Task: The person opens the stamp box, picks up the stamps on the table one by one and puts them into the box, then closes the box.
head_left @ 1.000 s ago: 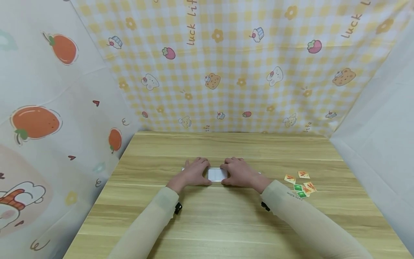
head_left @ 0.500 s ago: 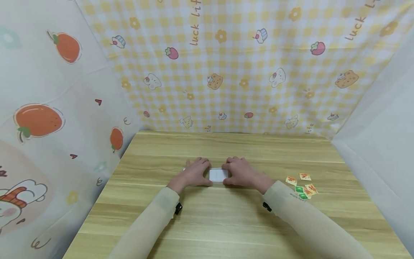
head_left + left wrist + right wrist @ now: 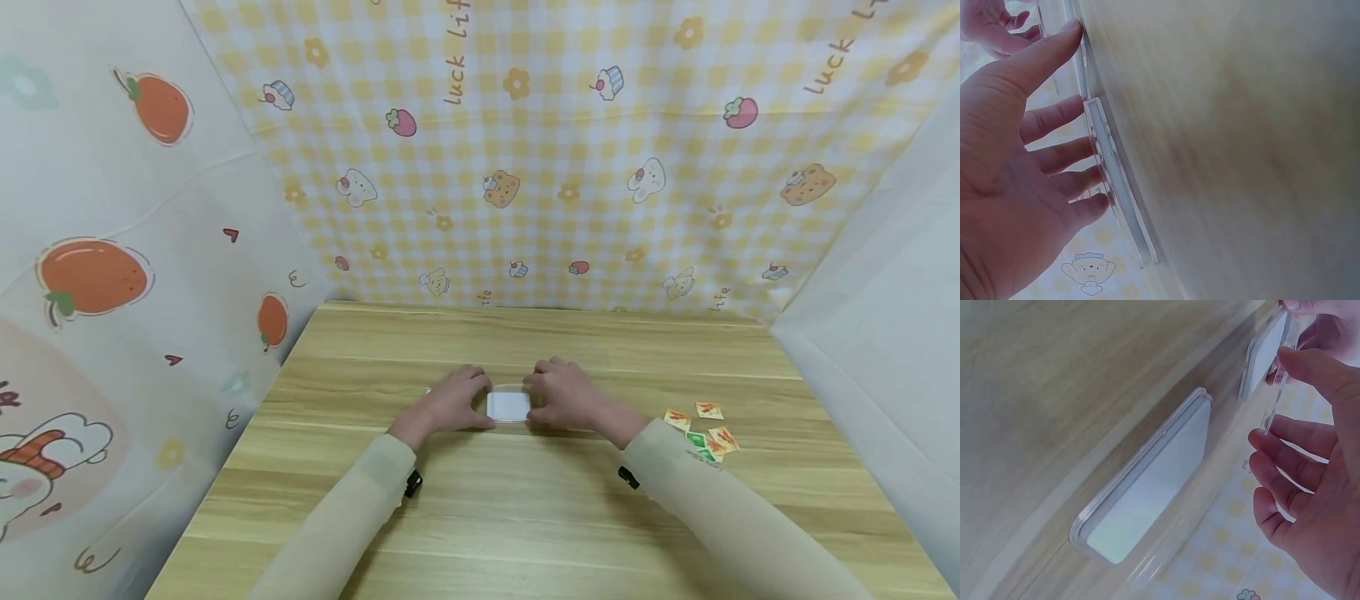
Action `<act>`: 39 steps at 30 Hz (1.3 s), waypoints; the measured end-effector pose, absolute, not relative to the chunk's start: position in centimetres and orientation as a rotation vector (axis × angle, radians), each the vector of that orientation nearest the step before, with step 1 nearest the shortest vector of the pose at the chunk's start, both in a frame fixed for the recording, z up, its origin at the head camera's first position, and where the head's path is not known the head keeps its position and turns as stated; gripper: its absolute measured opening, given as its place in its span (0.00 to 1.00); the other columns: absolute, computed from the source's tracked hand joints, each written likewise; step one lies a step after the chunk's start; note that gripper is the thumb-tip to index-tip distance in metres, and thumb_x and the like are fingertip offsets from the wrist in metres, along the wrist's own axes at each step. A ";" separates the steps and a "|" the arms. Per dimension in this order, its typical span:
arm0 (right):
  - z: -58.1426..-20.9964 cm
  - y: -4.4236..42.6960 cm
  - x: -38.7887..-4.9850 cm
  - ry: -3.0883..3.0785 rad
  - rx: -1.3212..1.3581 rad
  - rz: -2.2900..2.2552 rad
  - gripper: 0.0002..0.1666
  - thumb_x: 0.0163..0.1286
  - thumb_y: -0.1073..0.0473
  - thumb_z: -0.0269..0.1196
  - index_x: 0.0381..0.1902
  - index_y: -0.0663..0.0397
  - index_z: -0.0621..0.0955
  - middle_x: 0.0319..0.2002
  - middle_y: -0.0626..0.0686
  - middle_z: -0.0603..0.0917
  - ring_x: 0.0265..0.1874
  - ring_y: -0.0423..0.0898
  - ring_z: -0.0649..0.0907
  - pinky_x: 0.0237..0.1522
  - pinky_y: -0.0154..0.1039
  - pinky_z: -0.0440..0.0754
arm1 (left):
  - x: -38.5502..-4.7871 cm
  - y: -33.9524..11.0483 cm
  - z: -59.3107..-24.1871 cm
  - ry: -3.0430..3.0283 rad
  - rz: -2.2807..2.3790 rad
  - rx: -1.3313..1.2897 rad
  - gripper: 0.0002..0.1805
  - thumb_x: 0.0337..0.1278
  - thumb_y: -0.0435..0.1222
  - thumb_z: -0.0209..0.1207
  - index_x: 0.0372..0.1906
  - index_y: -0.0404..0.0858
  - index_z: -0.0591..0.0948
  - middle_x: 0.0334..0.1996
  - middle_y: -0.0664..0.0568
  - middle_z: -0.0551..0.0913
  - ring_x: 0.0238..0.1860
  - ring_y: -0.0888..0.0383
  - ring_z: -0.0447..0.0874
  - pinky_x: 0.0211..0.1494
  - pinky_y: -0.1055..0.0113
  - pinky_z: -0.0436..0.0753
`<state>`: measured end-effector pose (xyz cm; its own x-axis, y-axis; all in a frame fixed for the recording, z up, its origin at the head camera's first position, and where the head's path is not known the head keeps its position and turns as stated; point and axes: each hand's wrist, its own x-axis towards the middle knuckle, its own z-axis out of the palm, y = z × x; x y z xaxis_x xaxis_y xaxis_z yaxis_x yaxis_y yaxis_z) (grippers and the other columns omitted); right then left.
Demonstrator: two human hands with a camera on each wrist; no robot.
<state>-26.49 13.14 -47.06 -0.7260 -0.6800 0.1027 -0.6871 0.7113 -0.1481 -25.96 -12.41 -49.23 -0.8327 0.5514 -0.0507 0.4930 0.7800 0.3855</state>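
Three flat white cases in one row on one wood-grain surface [image 3: 510, 533]: middle case [image 3: 509, 407], left case [image 3: 1124, 194], right case [image 3: 1154, 481]. Two hands, one per end of the middle case. Left hand [image 3: 450, 404]: thumb and fingers clamped on the middle case's left end, other fingers near the left case. Right hand [image 3: 1316, 456]: thumb and fingertips pinching one clear cover [image 3: 1272, 406], tilted, right by the middle case; whether they touch, cannot tell. Right case lies below that hand. Off to the right, at least five small cards: three orange-printed cards [image 3: 723, 439], two green cards [image 3: 696, 439], some overlapping. Two black clips, one per sleeve cuff.
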 end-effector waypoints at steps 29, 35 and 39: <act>-46.9 13.9 -29.8 -2.890 1.025 0.446 0.35 0.60 0.47 0.75 0.60 0.60 0.82 0.51 0.57 0.82 0.47 0.55 0.81 0.48 0.52 0.81 | -26.0 -12.4 -49.3 2.848 0.527 0.822 0.35 0.49 0.56 0.74 0.61 0.44 0.82 0.53 0.53 0.75 0.52 0.56 0.68 0.54 0.60 0.74; -46.5 13.3 -31.1 -2.939 0.959 0.464 0.34 0.63 0.48 0.73 0.62 0.60 0.80 0.54 0.58 0.81 0.51 0.56 0.81 0.53 0.53 0.79 | -26.1 -12.4 -49.3 2.858 0.513 0.814 0.35 0.48 0.56 0.74 0.60 0.44 0.82 0.53 0.53 0.76 0.51 0.55 0.69 0.54 0.59 0.74; -46.1 12.7 -31.7 -2.978 0.898 0.457 0.35 0.65 0.48 0.71 0.63 0.61 0.79 0.58 0.60 0.80 0.56 0.58 0.79 0.57 0.55 0.77 | -26.0 -12.4 -49.2 2.857 0.516 0.818 0.34 0.48 0.56 0.74 0.60 0.44 0.82 0.53 0.54 0.76 0.52 0.56 0.69 0.54 0.59 0.74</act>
<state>-31.70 12.67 -46.09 -0.8368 -0.5414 0.0809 -0.5408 0.7946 -0.2761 -26.03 -12.35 -49.20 -0.8455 0.5334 -0.0260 0.4905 0.7949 0.3571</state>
